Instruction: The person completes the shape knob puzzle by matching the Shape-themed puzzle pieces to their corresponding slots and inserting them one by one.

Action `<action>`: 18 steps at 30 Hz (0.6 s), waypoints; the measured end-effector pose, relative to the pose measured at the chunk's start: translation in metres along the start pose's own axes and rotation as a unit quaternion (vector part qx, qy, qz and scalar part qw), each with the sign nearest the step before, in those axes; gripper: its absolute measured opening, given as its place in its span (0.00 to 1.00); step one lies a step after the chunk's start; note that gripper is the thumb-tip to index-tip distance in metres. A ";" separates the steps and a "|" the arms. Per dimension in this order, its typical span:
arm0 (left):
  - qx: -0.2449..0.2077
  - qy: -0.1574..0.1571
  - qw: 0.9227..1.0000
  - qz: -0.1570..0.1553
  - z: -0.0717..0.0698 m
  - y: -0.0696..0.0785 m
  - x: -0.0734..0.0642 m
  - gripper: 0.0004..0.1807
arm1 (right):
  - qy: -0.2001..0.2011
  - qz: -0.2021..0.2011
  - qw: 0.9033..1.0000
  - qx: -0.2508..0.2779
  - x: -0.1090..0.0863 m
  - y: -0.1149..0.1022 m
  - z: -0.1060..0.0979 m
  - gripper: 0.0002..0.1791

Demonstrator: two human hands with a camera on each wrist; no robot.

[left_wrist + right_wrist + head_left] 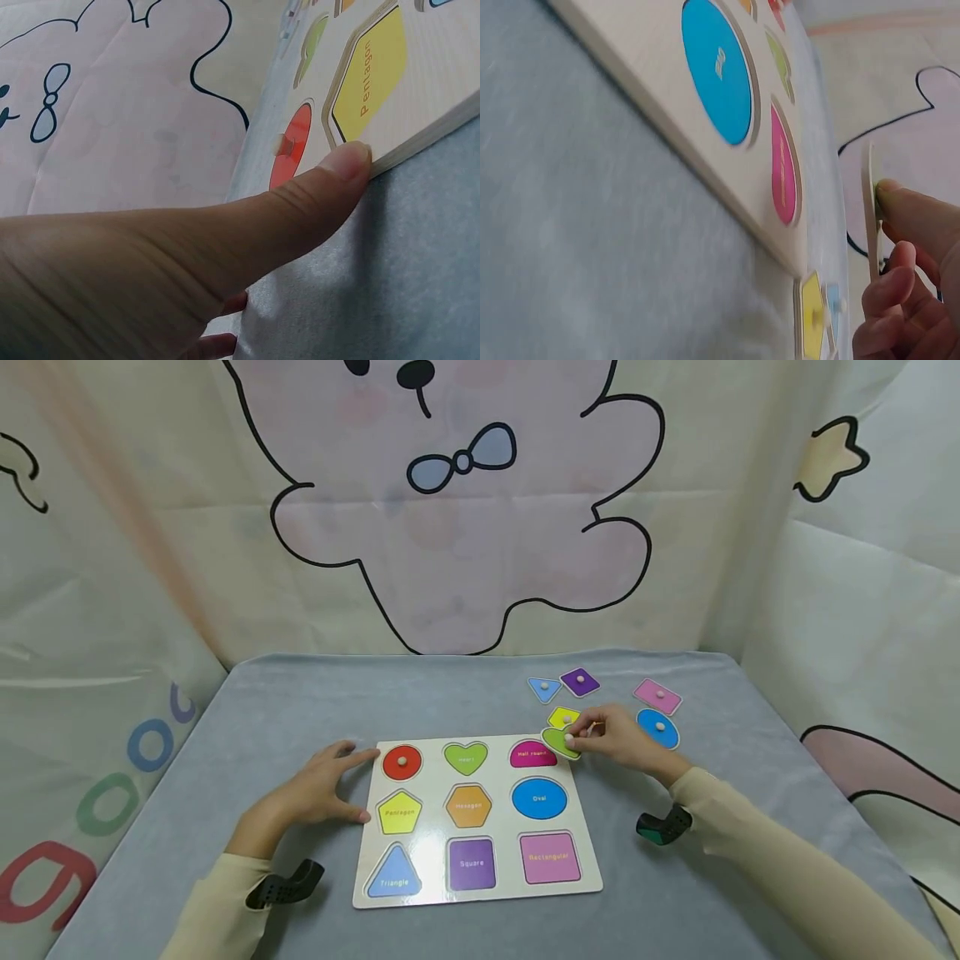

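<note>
A white wooden shape puzzle board (pixel 431 860) lies on the cloth, with printed recesses in several colours. The red circle piece (pixel 392 768) with its knob sits in the top left recess. My right hand (pixel 617 742) pinches the green heart piece (pixel 555 739) by its knob, above the board's far right corner; in the right wrist view the heart piece (pixel 869 202) shows edge-on. My left hand (pixel 311 789) rests at the board's left edge, fingers spread. In the left wrist view the thumb touches the board's edge near the pentagon recess (pixel 375 75).
Beyond the board's right corner lie a yellow piece (pixel 561 716), a blue triangle (pixel 542 693), a purple square (pixel 577 685), a pink rectangle (pixel 654 697) and a blue oval (pixel 662 735). A printed curtain (pixel 465 552) rises behind the table.
</note>
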State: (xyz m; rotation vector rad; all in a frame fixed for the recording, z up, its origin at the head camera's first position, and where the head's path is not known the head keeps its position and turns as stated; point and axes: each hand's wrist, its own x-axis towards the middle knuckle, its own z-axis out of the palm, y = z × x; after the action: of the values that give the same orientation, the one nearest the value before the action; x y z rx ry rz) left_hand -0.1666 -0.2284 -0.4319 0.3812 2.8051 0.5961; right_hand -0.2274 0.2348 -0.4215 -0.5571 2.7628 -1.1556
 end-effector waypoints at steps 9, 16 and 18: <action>-0.008 -0.001 1.000 -0.009 0.001 0.000 0.000 0.55 | 0.000 -0.005 1.000 0.026 0.009 -0.017 0.017 0.07; -0.009 0.002 1.000 -0.004 -0.001 0.001 0.000 0.55 | -0.006 -0.017 0.999 0.035 0.014 -0.027 0.020 0.05; -0.009 0.002 1.000 -0.002 -0.001 0.001 0.000 0.55 | -0.009 -0.027 0.999 0.041 0.015 -0.029 0.020 0.05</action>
State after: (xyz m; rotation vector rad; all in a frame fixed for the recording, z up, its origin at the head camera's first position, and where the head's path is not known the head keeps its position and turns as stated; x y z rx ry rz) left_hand -0.1665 -0.2275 -0.4304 0.3704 2.8026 0.6211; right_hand -0.2285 0.1964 -0.4145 -0.6319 2.6878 -1.2621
